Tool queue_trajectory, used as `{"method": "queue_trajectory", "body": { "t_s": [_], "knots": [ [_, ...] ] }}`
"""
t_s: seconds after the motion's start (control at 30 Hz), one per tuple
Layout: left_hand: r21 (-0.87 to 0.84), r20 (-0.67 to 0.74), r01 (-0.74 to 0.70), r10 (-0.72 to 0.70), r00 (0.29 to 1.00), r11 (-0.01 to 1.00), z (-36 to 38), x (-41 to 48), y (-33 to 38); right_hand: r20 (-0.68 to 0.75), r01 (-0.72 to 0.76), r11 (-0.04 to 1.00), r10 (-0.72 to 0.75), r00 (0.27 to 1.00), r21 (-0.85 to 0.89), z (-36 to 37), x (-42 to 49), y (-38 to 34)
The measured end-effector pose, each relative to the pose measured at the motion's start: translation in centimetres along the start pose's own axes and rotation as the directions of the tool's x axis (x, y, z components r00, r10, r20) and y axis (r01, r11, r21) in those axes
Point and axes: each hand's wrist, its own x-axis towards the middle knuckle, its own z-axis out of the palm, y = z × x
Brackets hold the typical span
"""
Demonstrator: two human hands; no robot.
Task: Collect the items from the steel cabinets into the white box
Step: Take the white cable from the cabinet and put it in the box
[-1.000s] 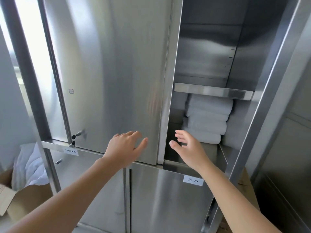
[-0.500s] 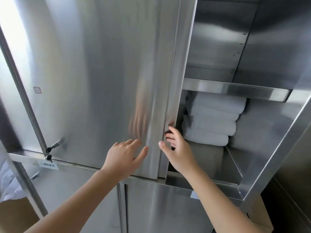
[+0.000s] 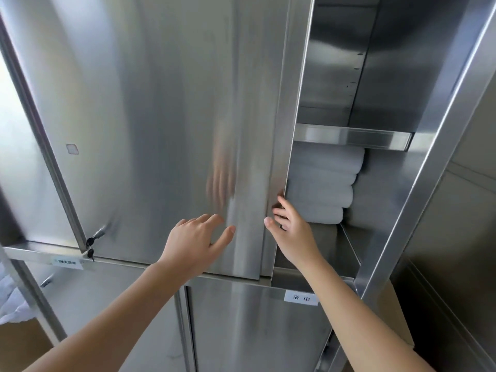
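Overhead, a steel cabinet (image 3: 389, 76) is seen from below, with its compartment at 2 o'clock standing uncovered. The door (image 3: 147, 116) fills the view from 9 to 12 o'clock, and its right edge runs down the middle.

The right grip (image 3: 292, 229), a bare hand just right of centre, is closed on that edge. The thumb is laid on the front face, while the fingers (image 3: 280, 210) are curled round behind it.

The left grip (image 3: 198, 242), at 9 o'clock from the right one, is open, with its fingers spread and nearly straight. It is held at the door face, but whether contact is made cannot be told. A blurred reflection (image 3: 221, 183) of it is carried by the steel at 12 o'clock from it.

The towels (image 3: 322, 189), white and folded, are stacked four high inside the compartment. They are found at 2 o'clock from the right grip, near its fingertips. The stack is set directly under a shelf (image 3: 351, 136).

A label (image 3: 300, 298) with printed characters is fixed to the frame at 6 o'clock from the right grip. Keys (image 3: 90, 241) are hung from a lock at the door's lower left corner, at 9 o'clock from the left grip. White cloth (image 3: 10, 299) is glimpsed at the 8 o'clock edge of the view.
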Motion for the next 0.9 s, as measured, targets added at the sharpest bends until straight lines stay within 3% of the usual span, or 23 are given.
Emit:
{"method": "queue_trajectory", "body": {
  "t_s": [0.53, 0.77, 0.9],
  "knots": [
    [-0.077, 0.072, -0.089, 0.094, 0.993, 0.993, 2.9, -0.1, 8.2, -0.211, -0.151, 0.984, 0.128, 0.969, -0.095, -12.5, -2.8, 4.0],
    [-0.09, 0.071, -0.123, 0.129, 0.989, 0.988, 3.8, 0.1, 10.4, -0.246, -0.182, 0.971, 0.14, 0.959, -0.154, -14.2, -3.6, 5.1],
    [-0.09, 0.075, -0.131, 0.138, 0.988, 0.987, 4.1, 0.3, 11.0, -0.199, -0.195, 0.966, 0.16, 0.967, -0.171, -15.1, -3.6, 5.4]
  ]
}}
